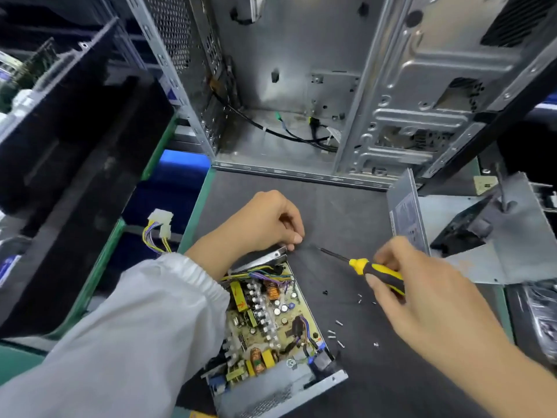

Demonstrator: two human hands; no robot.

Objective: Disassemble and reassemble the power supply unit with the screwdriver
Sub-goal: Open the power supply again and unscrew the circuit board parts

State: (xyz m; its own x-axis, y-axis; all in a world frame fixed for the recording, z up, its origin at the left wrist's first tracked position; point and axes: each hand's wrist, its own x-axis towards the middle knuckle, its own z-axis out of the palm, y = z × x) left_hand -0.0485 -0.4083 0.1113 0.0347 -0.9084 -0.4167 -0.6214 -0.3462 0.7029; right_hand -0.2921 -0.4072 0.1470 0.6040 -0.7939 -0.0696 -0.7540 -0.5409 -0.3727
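Observation:
The power supply unit (pixel 271 384) lies open on the dark mat, its circuit board (pixel 271 321) exposed. My left hand (pixel 265 221) has curled fingers pinching at the unit's far top corner (pixel 278 251); what it pinches is too small to tell. My right hand (pixel 422 300) grips a yellow-and-black screwdriver (pixel 376 270), whose tip (pixel 321 248) points left toward that corner, a short way off it. Several loose screws (pixel 334 333) lie on the mat right of the unit. The unit's grey metal cover (pixel 407 212) stands on edge at the right.
An empty computer case (pixel 301 86) stands open behind the mat. A bent metal bracket (pixel 497 236) with black parts lies at the right. A bundle of wires with white connectors (pixel 159 227) hangs off the mat's left edge. Dark panels (pixel 75 176) lean at the left.

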